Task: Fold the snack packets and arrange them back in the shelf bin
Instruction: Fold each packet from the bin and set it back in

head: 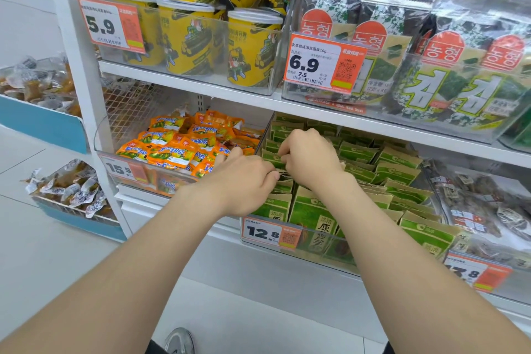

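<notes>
Several green and tan snack packets (396,172) stand in rows inside a clear shelf bin (321,256) on the lower shelf. Both hands are over the left rows of that bin. My left hand (244,178) has its fingers curled down onto the top edge of a green packet (283,181). My right hand (309,156) is just behind it, fingers curled and pinching the top of the same or a neighbouring packet; I cannot tell which. The packet tops under both hands are mostly hidden.
A bin of orange packets (172,149) sits directly left of the green bin. Yellow tubs (253,46) and seaweed packs (448,66) fill the shelf above. A bin of clear-wrapped dark snacks (482,210) is at the right. A price tag 12.8 (270,234) hangs on the bin front.
</notes>
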{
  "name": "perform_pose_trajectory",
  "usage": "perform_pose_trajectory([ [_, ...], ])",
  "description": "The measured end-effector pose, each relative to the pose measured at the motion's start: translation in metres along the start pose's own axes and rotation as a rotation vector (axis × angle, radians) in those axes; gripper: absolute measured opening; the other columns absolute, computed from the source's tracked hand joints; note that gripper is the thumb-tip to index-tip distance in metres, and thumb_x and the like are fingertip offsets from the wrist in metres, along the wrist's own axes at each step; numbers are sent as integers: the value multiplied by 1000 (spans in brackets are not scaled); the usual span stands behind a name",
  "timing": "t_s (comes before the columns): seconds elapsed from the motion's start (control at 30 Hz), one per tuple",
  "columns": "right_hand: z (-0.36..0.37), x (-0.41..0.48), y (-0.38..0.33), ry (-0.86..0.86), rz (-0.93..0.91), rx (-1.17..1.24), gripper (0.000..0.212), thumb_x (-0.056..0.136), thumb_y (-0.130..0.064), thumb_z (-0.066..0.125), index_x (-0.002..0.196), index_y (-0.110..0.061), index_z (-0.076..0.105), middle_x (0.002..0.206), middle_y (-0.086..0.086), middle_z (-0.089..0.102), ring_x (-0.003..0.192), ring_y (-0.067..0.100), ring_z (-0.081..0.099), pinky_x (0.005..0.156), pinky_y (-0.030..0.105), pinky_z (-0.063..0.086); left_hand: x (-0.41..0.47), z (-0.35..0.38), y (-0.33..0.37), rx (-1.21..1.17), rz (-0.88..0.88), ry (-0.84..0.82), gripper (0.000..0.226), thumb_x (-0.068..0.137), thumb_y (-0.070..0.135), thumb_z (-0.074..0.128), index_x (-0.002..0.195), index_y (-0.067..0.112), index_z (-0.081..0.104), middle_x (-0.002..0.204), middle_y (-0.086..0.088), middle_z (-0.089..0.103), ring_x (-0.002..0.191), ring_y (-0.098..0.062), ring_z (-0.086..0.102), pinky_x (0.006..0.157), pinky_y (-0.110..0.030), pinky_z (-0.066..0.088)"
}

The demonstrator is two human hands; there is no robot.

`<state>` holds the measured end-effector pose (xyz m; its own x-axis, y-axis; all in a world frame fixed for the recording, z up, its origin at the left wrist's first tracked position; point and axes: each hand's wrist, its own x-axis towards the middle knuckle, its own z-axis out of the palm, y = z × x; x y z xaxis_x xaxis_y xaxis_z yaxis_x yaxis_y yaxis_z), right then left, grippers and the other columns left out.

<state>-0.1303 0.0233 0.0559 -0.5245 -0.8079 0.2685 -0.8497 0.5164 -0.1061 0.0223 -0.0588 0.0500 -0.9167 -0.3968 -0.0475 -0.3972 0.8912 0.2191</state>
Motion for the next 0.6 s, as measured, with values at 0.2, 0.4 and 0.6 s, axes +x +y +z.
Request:
perform_pose_trajectory([
  [0.2, -17, -21, 2, 136, -122, -51, 25, 97, -9, 62, 119, -16, 72, 95, 7, 75, 87, 34, 72, 73, 44, 62, -5, 2, -1, 0, 2, -24, 49, 113, 50, 20, 135, 33, 59, 144, 4, 58, 119, -29, 40, 96, -51, 31],
  [0.4, -46, -50, 15, 440, -250, 64, 10, 98, -12, 59, 107, -9, 60, 71, 5, 64, 59, 37, 60, 54, 45, 52, -10, 0, 5, 22, -9, -62, 48, 113, 48, 22, 145, 34, 55, 154, 2, 54, 132, -36, 41, 104, -55, 31],
  [0.6, -70, -75, 25, 811, -197, 166, 15, 97, -4, 65, 109, -5, 73, 78, 2, 72, 61, 19, 62, 55, 35, 50, -14, 1, 4, 6, 10, -9, 45, 112, 45, 27, 140, 29, 59, 146, 1, 60, 126, -33, 44, 102, -55, 33],
])
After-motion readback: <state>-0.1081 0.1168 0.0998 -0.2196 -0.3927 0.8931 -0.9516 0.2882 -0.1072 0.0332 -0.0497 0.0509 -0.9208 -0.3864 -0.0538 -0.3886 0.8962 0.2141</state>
